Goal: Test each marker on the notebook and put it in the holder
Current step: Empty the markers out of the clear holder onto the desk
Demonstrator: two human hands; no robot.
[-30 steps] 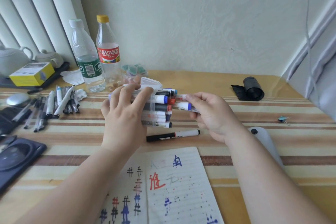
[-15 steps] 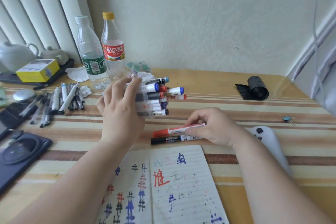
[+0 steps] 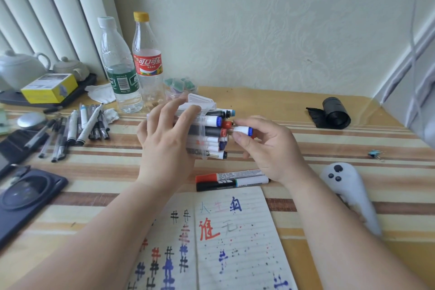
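My left hand (image 3: 164, 146) clamps the clear plastic holder of markers (image 3: 207, 134) lying sideways on the striped table (image 3: 306, 148). Right hand (image 3: 266, 148) pinches a white blue-capped marker (image 3: 242, 130) between thumb and fingertips, at the holder's mouth. Open lined notebook (image 3: 235, 242) lies nearer me.

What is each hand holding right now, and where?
Right hand: blue-capped marker, fingers at its cap end. Left hand: clear holder of markers, around its side.
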